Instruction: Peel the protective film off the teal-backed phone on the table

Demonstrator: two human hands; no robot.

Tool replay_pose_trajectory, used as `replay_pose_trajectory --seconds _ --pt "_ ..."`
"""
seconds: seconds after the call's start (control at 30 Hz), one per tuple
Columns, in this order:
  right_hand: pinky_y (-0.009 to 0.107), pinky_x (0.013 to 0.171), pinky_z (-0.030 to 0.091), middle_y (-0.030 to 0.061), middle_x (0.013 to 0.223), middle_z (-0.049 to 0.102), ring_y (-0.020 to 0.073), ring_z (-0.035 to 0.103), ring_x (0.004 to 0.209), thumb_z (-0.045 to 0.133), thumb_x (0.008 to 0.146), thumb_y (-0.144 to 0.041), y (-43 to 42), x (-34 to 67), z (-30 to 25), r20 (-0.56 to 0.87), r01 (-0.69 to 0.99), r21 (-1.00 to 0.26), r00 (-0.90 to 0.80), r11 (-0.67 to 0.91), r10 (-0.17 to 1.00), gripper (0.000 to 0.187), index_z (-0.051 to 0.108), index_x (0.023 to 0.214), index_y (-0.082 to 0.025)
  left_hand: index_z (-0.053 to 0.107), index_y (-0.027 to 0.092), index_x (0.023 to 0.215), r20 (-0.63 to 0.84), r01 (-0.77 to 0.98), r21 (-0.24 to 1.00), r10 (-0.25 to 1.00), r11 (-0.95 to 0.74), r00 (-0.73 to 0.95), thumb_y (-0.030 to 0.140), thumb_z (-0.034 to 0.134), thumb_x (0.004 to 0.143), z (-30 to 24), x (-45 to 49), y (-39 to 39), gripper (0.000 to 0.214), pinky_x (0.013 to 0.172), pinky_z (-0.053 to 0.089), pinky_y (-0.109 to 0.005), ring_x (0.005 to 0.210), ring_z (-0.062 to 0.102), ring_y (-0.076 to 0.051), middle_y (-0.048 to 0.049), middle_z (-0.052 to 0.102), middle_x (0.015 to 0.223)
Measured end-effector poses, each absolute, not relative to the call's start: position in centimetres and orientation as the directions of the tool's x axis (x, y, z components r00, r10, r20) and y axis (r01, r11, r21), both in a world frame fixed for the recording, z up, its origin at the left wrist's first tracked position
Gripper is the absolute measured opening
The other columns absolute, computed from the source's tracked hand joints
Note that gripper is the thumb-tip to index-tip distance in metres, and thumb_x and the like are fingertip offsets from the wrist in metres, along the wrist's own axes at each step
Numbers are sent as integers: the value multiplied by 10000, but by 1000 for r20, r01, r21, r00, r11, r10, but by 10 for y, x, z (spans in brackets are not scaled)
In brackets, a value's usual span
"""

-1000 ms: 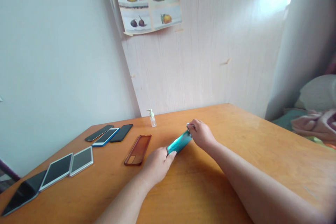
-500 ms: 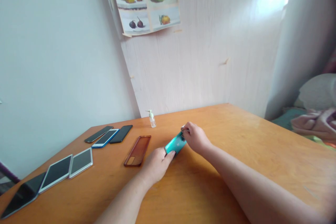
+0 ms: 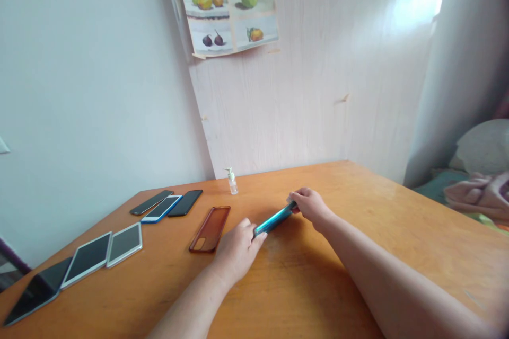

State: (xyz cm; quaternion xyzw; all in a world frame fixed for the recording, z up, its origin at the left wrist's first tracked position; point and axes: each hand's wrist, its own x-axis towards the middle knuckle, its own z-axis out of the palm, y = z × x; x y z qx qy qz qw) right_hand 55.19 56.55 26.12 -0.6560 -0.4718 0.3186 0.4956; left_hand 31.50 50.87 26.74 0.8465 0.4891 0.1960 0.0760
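Observation:
Both my hands hold a teal phone [image 3: 274,219] over the middle of the orange wooden table [image 3: 358,233]. My left hand [image 3: 238,249] grips its near end with curled fingers. At the far end, my right hand [image 3: 312,206] pinches the phone. The phone is turned almost onto its edge, so mostly its thin side shows. A brown translucent phone case [image 3: 210,228] lies flat on the table just left of my left hand.
Three phones [image 3: 167,205] lie in a row at the table's back left. Several tablets and phones [image 3: 87,257] line the left edge. A small pump bottle [image 3: 232,181] stands near the wall. Bedding [image 3: 477,190] is at the right.
The teal phone has been turned from showing its back to nearly edge-on. My right hand moved slightly right along its far end. The camera tilted down a little.

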Motion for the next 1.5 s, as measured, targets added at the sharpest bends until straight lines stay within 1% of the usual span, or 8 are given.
replay_pose_trajectory --seconds 0.13,0.33,0.43,0.63,0.73,0.87,1.2,1.5 --pt "195 457 375 14 612 637 111 570 502 591 735 -197 566 552 259 26 379 -920 323 -105 946 84 614 806 -160 609 211 832 274 783 320 843 -534 463 421 454 948 267 314 508 285 681 377 -265 808 574 -174 -44 582 900" --pt "225 549 384 43 746 654 150 577 664 631 697 -167 567 554 252 81 573 -811 316 -122 945 184 632 881 -161 627 223 891 275 750 385 843 -538 463 330 657 812 260 314 510 136 719 399 -275 865 570 -190 -30 598 924" --pt "235 601 381 64 809 667 167 576 742 614 717 -151 567 554 251 118 654 -748 296 -111 948 166 650 879 -157 630 226 899 267 741 401 842 -539 468 370 706 771 260 314 510 207 740 404 -284 884 570 -195 -26 598 939" --pt "232 651 375 69 846 690 174 590 801 551 756 -109 569 553 251 157 750 -658 226 -69 961 161 673 847 -162 634 229 978 228 761 400 860 -510 457 585 766 654 264 314 506 499 738 413 -297 895 562 -219 -38 588 973" --pt "230 668 374 70 861 696 176 598 825 532 777 -106 569 553 251 174 784 -619 197 -48 965 181 681 860 -169 633 226 968 229 764 386 856 -517 463 615 711 697 266 315 504 480 753 415 -302 899 561 -224 -46 587 965" --pt "236 678 374 80 892 704 185 611 850 517 812 -123 565 551 252 194 822 -569 161 -23 968 197 682 904 -178 627 227 959 255 777 364 857 -514 448 525 646 784 266 318 502 347 785 416 -311 931 562 -233 -57 590 970" --pt "281 646 347 113 913 712 227 642 820 489 880 -232 552 549 261 216 899 -436 147 -39 965 199 667 969 -224 605 238 1026 271 802 349 871 -485 409 435 713 723 262 320 500 377 826 418 -323 991 556 -251 -58 592 1015" --pt "285 697 363 98 983 722 223 649 900 444 911 -280 542 534 271 266 896 -441 86 42 960 289 613 1141 -237 618 237 1051 230 819 349 888 -456 397 474 725 706 262 320 500 432 832 411 -323 1011 556 -260 -64 580 1035"
